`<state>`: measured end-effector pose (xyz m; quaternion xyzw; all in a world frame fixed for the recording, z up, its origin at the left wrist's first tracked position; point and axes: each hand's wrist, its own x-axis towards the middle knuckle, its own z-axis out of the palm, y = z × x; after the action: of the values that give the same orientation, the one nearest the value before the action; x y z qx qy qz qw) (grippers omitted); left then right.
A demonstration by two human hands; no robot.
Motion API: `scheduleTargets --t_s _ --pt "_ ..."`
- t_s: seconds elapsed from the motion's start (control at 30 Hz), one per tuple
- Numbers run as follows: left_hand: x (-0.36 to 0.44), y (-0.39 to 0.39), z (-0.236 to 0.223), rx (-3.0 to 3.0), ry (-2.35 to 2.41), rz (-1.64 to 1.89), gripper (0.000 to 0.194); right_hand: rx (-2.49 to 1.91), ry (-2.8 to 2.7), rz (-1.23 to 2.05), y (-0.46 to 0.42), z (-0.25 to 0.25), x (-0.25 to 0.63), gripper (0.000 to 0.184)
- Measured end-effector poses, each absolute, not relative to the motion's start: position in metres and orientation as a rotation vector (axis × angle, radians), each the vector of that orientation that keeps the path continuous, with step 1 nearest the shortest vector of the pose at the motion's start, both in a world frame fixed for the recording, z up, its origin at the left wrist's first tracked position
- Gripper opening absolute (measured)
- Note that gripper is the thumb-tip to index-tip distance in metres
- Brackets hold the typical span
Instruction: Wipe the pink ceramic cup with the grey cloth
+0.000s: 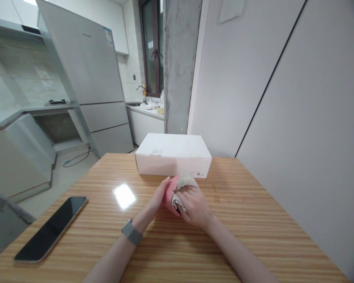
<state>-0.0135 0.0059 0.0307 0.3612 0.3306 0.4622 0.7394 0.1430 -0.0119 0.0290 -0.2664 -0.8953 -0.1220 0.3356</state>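
My left hand is closed around the side of a pink rounded object, cup-like in shape, held low over the table's middle. Its far side and most of its opening are hidden. A light grey cloth is bunched against the right end of this pink object, with a folded edge showing and a small dark patch below it. Fingers of my right hand are bent over the cloth and press it to the pink object. On my left wrist sits a watch with a grey band.
Just beyond my hands a white closed box stands on the striped wooden table. A dark-screened phone lies at the left edge. Behind are a grey fridge, a sink counter and a white wall panel.
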Motion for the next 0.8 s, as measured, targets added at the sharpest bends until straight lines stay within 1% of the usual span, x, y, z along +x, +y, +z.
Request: scheduleTargets --t_s 0.1,0.27,0.43,0.57,0.7,0.8 --pt "-0.017 0.008 0.030 0.938 0.811 1.003 0.052 -0.682 -2.352 -0.326 -0.014 0.029 0.138 0.028" --pt "-0.019 0.013 0.023 1.027 0.940 1.048 0.051 -0.691 -2.357 -0.281 -0.013 0.027 0.138 0.027" --pt "-0.016 0.016 0.017 1.043 0.874 1.066 0.057 -0.674 -2.345 -0.211 -0.010 0.031 0.143 0.024" --pt "-0.013 0.013 0.016 1.021 0.779 1.042 0.056 -0.742 -2.279 -0.063 -0.013 0.037 0.146 0.018" --pt "-0.009 0.006 0.016 0.961 0.576 1.008 0.050 -0.853 -2.107 0.076 -0.012 0.037 0.149 0.024" --pt "-0.006 0.002 0.019 0.901 0.467 0.984 0.046 -0.899 -2.021 0.114 -0.010 0.036 0.154 0.027"
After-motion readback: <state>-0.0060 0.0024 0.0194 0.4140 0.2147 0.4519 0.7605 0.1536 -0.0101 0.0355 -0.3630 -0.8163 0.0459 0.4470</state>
